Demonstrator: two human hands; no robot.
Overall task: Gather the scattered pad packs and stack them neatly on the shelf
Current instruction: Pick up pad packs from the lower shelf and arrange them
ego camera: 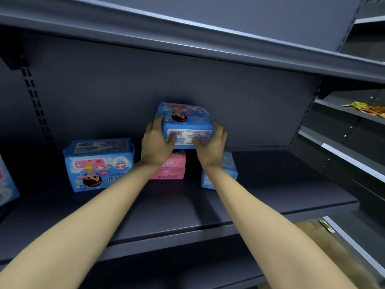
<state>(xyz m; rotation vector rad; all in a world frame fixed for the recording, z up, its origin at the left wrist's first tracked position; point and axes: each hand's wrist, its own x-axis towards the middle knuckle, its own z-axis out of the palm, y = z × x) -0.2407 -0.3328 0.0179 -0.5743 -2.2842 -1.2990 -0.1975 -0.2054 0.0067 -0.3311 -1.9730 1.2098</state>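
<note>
You hold the blue plastic-wrapped pad pack at the centre of the frame, 1 hand at each end. Your left hand wraps its left end and your right hand its right end. The fingers of both hands are curled and clamped on its near face, over the printed label. Its long axis runs left to right across the frame.

Straight below it the pink pad pack stands on the dark grey metal shelf; you cannot tell whether the 2 touch. The coming move turns on that relation, I judge: the blue pack goes straight down, its ends squared over the narrower pink pack. Both hands are equally near, so neither leads.

The shelf carries 3 more packs:
- A large blue pad pack stands at lower left, well apart.
- A small blue pack lies just right of the pink pack, partly behind your right forearm.
- An edge pack is cut off by the left border.
</note>
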